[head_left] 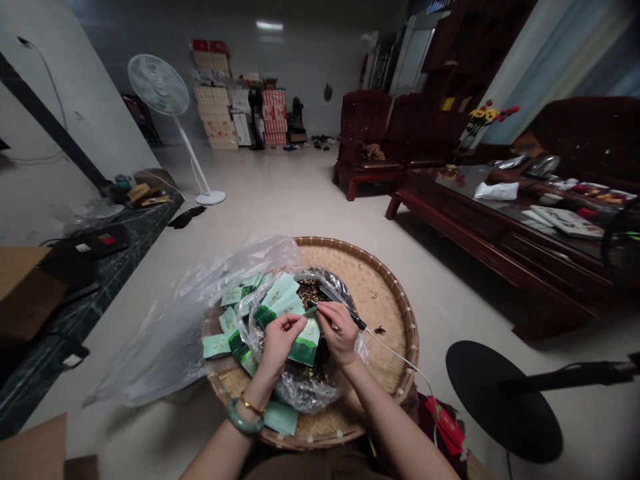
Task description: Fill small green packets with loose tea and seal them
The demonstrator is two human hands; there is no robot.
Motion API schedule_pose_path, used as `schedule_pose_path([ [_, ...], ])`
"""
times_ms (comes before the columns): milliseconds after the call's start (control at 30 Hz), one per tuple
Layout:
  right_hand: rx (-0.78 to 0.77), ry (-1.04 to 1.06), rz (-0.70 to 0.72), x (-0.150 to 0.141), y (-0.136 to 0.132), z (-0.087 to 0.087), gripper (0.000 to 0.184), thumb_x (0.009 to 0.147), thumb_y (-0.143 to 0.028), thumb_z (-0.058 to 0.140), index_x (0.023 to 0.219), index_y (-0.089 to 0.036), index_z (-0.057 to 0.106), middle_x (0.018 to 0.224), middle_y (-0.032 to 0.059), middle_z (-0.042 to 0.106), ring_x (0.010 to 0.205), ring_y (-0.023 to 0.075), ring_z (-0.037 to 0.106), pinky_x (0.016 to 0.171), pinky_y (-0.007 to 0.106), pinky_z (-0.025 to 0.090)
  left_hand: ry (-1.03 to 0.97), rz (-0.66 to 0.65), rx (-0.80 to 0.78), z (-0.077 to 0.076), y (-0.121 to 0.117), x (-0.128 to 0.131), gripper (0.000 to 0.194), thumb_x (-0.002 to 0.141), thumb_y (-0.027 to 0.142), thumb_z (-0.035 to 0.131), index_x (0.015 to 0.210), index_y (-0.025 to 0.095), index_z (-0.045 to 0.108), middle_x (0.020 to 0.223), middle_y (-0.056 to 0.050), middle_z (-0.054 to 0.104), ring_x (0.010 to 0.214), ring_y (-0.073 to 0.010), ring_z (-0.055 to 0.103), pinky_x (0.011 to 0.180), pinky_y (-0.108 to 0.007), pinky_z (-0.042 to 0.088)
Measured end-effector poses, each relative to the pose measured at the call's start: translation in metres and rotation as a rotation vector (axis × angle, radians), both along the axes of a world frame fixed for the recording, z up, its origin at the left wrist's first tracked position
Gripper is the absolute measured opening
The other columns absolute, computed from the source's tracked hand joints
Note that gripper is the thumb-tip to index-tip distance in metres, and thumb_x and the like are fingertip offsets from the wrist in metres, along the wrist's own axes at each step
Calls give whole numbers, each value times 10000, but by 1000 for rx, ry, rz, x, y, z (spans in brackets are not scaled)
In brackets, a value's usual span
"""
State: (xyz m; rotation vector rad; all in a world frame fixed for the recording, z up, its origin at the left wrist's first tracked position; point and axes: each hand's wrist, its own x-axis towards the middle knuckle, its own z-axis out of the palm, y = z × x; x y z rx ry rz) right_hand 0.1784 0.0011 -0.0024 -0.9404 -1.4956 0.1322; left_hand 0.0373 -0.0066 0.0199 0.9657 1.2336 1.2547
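Note:
My left hand point(281, 341) is closed in a pinch at the top left of a green tea packet point(306, 343). From the right, my right hand point(341, 331) pinches the packet's top edge, so both hands meet over it. A slim black corded device point(359, 323) with a white cable runs behind my right fingers; I cannot tell whether that hand also grips it. Below is an open clear plastic bag point(307, 393) of dark loose tea leaves point(311, 291). Several more green packets point(280, 291) lie on the bag and to its left. A round woven bamboo tray point(387, 287) bears all this.
A large clear plastic bag point(165, 333) drapes off the tray's left side. At right are a black round stand base point(493, 393), red packets point(445, 427) and a dark wooden table point(465, 240). A white fan point(210, 198) stands ahead left; a cardboard box point(30, 287) sits far left.

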Motion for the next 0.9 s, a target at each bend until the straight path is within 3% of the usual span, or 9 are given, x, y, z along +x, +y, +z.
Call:
schedule_pose_path([
  [167, -45, -38, -62, 1, -2, 5, 100, 841, -208, 627, 871, -228, 720, 865, 67, 708, 844, 207, 613, 776, 403, 509, 69, -16, 53, 0, 0, 0, 264, 567, 364, 781, 670, 137, 696, 626, -13, 673, 588, -134, 575, 584, -233, 460],
  [333, -143, -96, -47, 5, -4, 13, 89, 800, -277, 666, 755, -208, 699, 785, 59, 618, 791, 202, 562, 697, 353, 485, 294, -43, 171, 1, 1, -5, 188, 640, 342, 733, 678, 159, 717, 665, -35, 709, 621, -176, 622, 611, -265, 491],
  [467, -271, -16, 77, 13, -1, 17, 121, 823, -274, 621, 740, -195, 662, 746, 44, 656, 736, 182, 588, 687, 319, 485, 395, -46, 195, -3, 8, -17, 176, 632, 289, 734, 768, 180, 753, 788, -49, 750, 740, -211, 667, 728, -302, 518],
  [567, -496, 126, 209, 17, 2, 21, 179, 829, -346, 594, 780, -180, 639, 671, 13, 646, 627, 151, 588, 623, 276, 487, 317, -64, 100, -4, 15, -26, 210, 595, 320, 748, 736, 165, 758, 711, -45, 741, 610, -195, 644, 589, -289, 524],
  [700, -713, 218, 527, 17, 8, 28, 324, 768, -461, 646, 899, -167, 672, 729, 13, 682, 638, 152, 612, 664, 288, 517, 168, -159, -5, 0, 21, -29, 282, 580, 384, 756, 748, 158, 757, 695, -31, 725, 521, -169, 610, 486, -276, 509],
  [900, -835, 283, 663, 15, 13, 27, 389, 749, -539, 647, 808, -165, 737, 705, 26, 706, 656, 170, 622, 682, 315, 516, 314, -268, 117, 6, 21, -28, 242, 684, 383, 698, 606, 154, 707, 560, 4, 648, 537, -152, 577, 535, -249, 483],
])
